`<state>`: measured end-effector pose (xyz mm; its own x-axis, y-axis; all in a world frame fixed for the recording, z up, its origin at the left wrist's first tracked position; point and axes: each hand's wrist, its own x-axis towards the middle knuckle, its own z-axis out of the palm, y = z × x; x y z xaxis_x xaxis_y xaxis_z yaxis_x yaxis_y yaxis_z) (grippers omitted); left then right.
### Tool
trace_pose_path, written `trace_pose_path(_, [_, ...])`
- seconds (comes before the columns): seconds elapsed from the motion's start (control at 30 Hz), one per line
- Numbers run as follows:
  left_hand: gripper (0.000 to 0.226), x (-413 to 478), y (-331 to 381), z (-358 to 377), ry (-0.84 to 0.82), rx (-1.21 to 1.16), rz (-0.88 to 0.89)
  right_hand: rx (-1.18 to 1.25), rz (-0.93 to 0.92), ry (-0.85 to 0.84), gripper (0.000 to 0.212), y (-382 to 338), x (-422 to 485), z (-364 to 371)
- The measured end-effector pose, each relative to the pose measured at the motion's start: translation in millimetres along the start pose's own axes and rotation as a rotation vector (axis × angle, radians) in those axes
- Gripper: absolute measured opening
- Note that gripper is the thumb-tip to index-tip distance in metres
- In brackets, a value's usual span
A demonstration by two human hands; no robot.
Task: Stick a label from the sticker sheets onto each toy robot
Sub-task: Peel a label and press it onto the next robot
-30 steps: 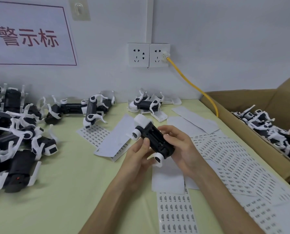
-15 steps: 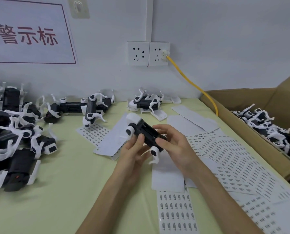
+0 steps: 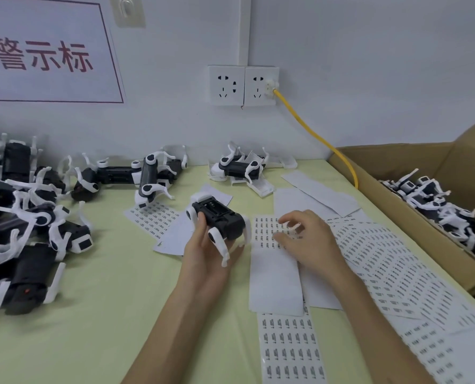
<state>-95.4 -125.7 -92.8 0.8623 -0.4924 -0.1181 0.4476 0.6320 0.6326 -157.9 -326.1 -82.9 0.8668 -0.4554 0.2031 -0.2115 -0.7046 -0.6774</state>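
Right hand [image 3: 308, 241] from toy robot [image 3: 218, 218] to sheet [image 3: 264, 231].

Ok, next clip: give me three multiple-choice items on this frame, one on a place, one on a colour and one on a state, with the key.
1. Where is the right hand?
A. on the wall sign
B. over a sticker sheet
C. inside a box

2. What colour is the cable plugged into the wall socket?
A. yellow
B. red
C. black

3. The toy robot at centre is:
A. lying untouched
B. gripped by the left hand
C. packed away

Key:
1 B, its fingers are just above the printed labels.
2 A, it runs yellow from the plug down past the table edge.
3 B, thumb and fingers wrap its black body.
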Motion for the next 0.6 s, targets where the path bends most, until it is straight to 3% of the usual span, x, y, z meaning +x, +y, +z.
trace_pose_path(0.13, [0.059, 1.9, 4.3, -4.5, -0.015, -0.095, -0.09, -0.133, -0.137, -0.175, 0.044, -6.6, -5.1, 8.6])
trace_pose_path(0.23, [0.061, 1.7, 5.8, -3.8, -0.068, -0.041, -0.12, -0.242, -0.169, -0.232, 0.058, -7.7, -8.5, 17.2])
trace_pose_path(0.6, [0.048, 0.1, 1.1, -0.5, -0.058, -0.006, -0.05, -0.017, -0.166, -0.165, 0.035, -6.0, -7.1, 21.9])
